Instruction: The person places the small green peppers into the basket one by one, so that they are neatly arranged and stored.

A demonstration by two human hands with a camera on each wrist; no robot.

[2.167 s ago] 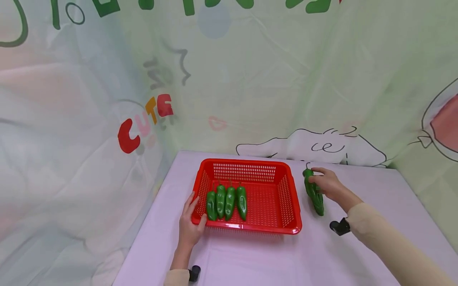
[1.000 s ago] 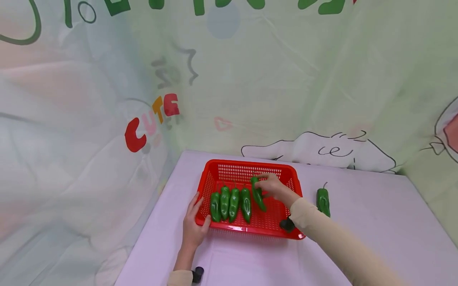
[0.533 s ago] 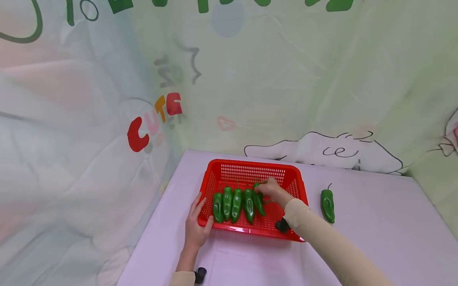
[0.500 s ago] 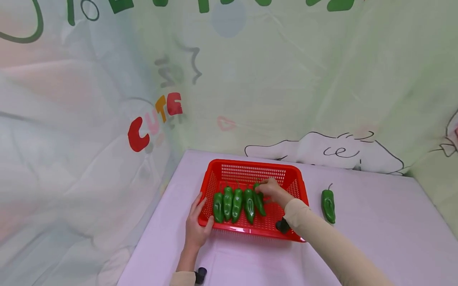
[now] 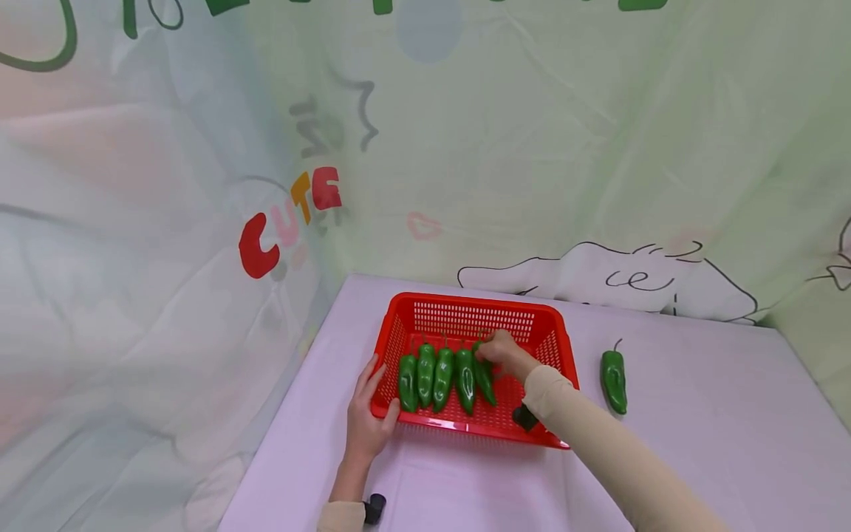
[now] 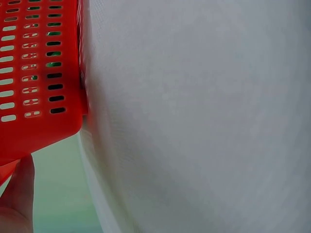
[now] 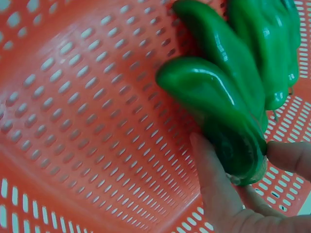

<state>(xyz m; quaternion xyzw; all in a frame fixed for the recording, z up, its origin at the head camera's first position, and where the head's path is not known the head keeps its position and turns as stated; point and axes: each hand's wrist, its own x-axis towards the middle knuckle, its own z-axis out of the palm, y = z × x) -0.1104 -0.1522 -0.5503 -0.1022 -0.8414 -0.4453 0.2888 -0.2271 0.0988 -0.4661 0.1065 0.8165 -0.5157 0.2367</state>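
In the head view, a red perforated plastic basket (image 5: 459,426) holds several long green peppers lying side by side. My right hand (image 5: 507,353) is inside it, pinching the stem end of the rightmost pepper (image 5: 484,383) between thumb and fingers. The right wrist view shows that pepper (image 7: 204,82) beside the row, its tip lying toward the other peppers' tips. With fingers at the left side and thumb at the front rim, my left hand (image 5: 367,425) grips the basket's front left corner. Part of its thumb (image 6: 22,189) shows under the rim in the left wrist view.
One more green pepper (image 5: 614,380) lies on the light purple tablecloth (image 5: 698,414) to the right of the basket. Printed cloth walls (image 5: 505,185) stand behind and left of the table.
My right hand took a pepper from the right of the table, carried it left into the basket and lowered it beside the row. The left hand keeps its grip on the corner.
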